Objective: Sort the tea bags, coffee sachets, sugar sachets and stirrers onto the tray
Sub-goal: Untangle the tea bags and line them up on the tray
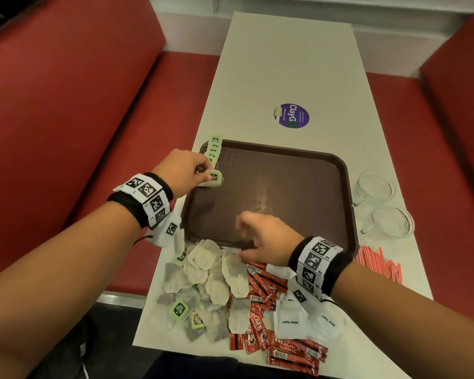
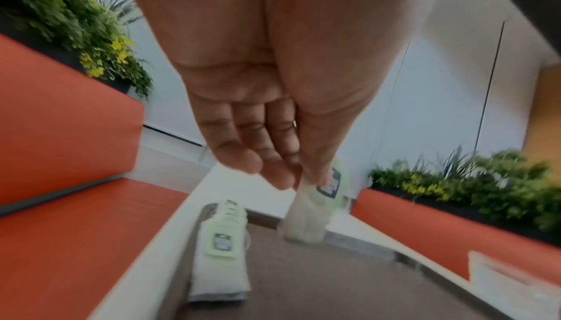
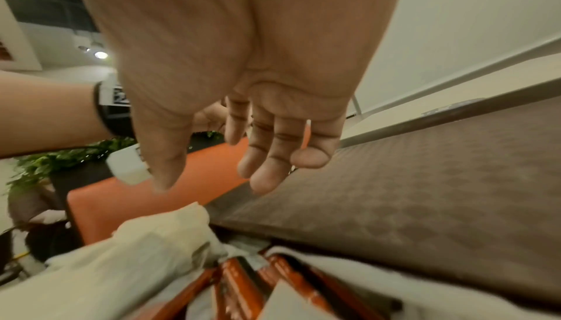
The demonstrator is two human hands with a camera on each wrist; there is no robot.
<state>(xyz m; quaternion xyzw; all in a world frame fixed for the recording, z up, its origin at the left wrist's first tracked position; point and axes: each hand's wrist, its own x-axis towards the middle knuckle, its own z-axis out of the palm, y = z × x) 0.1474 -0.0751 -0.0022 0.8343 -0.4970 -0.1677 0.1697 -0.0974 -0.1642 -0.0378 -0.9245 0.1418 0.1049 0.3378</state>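
A brown tray [image 1: 340, 170] lies on the white table. Along its far left edge runs a row of tea bags [image 1: 213, 149] with green tags, seen also in the left wrist view as tea bags [image 2: 223, 241]. My left hand [image 1: 200, 173] pinches one tea bag [image 1: 212, 179] by its top, hanging just above the tray's left side, the same tea bag [image 2: 306, 219]. My right hand [image 1: 246, 242] hovers empty, fingers loosely spread, over the tray's near edge above a heap of tea bags [image 1: 203, 280]. Red coffee sachets [image 1: 266, 285], white sugar sachets [image 1: 293, 321] and red-striped stirrers [image 1: 378, 263] lie nearby.
Two glass cups [image 1: 375, 187] stand to the right of the tray. A purple sticker [image 1: 292, 116] marks the table further back. Red bench seats [image 1: 66, 105] flank the table on both sides; planters [image 2: 485, 181] sit behind them.
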